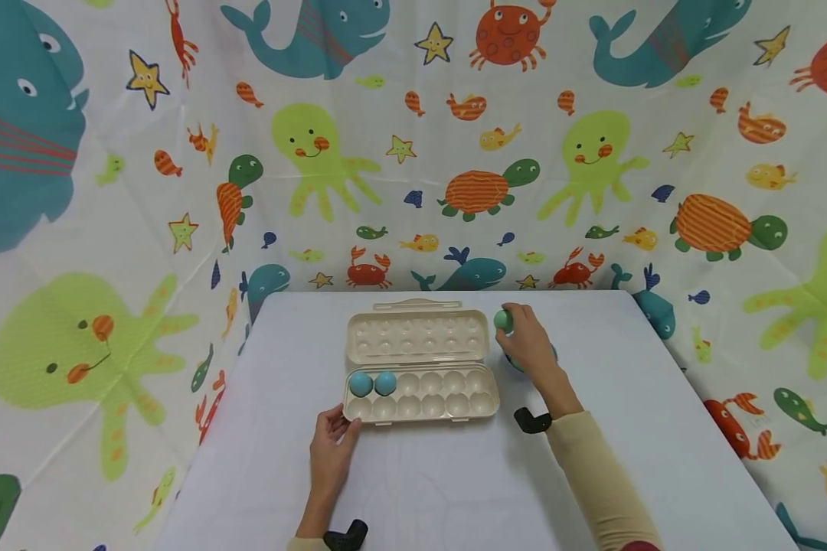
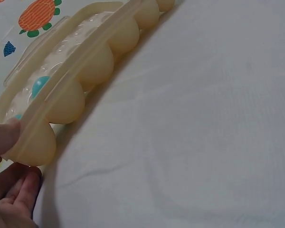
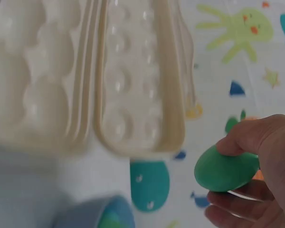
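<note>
A cream plastic egg carton (image 1: pixel 420 413) lies unfolded on the table, its lid (image 1: pixel 419 337) laid back at the far side. Two blue eggs (image 1: pixel 361 384) sit side by side in the back row of cups, at the left end. My left hand (image 1: pixel 332 444) grips the carton's front left corner, thumb on the rim and fingers underneath. Between thumb and fingers, my right hand (image 1: pixel 529 340) pinches a green egg (image 3: pixel 226 169) to the right of the lid. Below that hand stands a blue-grey bowl (image 3: pixel 96 213) with something green inside, mostly hidden by the hand in the head view.
A white cloth (image 1: pixel 441 490) covers the table. Behind it and at both sides hangs a curtain (image 1: pixel 413 229) printed with sea animals. Dark wrist mounts (image 1: pixel 532 420) sit on both forearms.
</note>
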`<state>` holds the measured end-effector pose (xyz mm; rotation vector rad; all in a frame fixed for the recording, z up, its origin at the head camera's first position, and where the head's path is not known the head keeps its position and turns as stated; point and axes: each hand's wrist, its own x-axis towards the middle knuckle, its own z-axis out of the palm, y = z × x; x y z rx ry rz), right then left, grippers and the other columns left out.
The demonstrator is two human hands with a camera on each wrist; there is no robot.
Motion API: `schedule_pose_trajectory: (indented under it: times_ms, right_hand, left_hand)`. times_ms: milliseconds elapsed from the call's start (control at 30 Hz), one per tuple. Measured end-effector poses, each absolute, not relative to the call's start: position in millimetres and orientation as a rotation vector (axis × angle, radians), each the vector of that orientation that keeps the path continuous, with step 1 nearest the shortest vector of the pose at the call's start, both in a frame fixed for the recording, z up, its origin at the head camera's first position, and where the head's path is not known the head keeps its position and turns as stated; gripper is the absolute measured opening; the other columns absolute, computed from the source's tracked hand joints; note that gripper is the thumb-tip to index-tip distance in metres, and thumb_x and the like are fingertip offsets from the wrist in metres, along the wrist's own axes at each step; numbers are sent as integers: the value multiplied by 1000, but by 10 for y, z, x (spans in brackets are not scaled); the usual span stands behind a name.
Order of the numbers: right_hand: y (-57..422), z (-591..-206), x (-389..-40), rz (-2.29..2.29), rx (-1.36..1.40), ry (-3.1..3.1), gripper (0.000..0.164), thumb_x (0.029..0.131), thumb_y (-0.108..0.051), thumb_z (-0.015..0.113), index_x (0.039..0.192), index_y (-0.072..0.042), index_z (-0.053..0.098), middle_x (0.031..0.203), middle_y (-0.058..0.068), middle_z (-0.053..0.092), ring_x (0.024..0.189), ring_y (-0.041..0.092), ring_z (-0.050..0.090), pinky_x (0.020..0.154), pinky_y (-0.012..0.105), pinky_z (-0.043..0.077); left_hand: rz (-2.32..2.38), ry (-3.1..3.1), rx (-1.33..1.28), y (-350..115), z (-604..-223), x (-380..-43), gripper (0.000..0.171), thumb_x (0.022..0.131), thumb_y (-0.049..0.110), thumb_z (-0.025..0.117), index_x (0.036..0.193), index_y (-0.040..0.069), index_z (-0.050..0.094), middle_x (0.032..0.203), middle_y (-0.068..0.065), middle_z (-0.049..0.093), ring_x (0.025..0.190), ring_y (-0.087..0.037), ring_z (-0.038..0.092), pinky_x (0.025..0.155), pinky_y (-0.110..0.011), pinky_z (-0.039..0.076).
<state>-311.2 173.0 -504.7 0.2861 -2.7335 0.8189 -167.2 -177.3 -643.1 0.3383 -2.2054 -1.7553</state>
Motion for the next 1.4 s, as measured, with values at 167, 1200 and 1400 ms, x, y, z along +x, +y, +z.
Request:
schedule_pose_trajectory:
  times_ms: [167,1200,1400]
  right_hand:
    - [1299,-5077,-3010,859,439,-2704,49,97,-11,71,140,5,55,136,28,63,115,41,69,98,57,59]
    - [-407,-5719,-2449,610,1110,-2868,38,92,-18,85,126,-11,69,124,5,70,112,20,69,95,26,58]
    - [-473,-5766,-2461,570,1143,-2841,37,92,-15,83,127,-9,71,125,6,70,114,19,68,98,25,57]
  left_hand:
    - [-1764,-2170,347,-1731,-6436,-1694,51,98,13,77,141,-5,56,135,-29,68,121,-39,70,88,-2,49]
    - [-1803,-2055,291,-1718,-6484,-1693,45,97,4,76,136,-10,59,130,-33,69,106,2,67,89,-4,52]
    - [-1791,-2064,317,-1758,-6505,-1679,45,98,7,75,137,-9,58,130,-32,69,104,4,67,88,-4,52]
